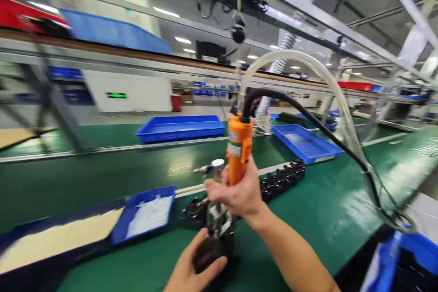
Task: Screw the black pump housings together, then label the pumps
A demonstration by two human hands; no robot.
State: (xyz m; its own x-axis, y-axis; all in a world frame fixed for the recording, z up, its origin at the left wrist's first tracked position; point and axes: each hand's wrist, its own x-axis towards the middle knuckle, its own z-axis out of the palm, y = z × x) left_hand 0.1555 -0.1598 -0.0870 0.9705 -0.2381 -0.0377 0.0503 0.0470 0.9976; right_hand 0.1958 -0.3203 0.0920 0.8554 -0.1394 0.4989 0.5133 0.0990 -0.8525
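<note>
My right hand [239, 189] is wrapped around an orange electric screwdriver [238, 148], held upright, with a black cable and a clear hose leaving its top. A metal fitting [218, 214] sits below the grip, blurred by motion. Under it, my left hand [193, 264] has its thumb and fingers around a dark rounded part [210, 253] on the green bench. The screwdriver's tip and the exact contact with that part are hidden. Behind my hands, several black round parts [282, 176] stand in a row, and another black part [196, 210] lies to the left.
Left of my hands stands a blue tray [118, 232] with white pieces inside. Blue trays [181, 128] [304, 143] rest farther back. The clear hose [337, 86] and black cable [318, 125] arch to the right. A blue bin [422, 248] with dark items is at lower right.
</note>
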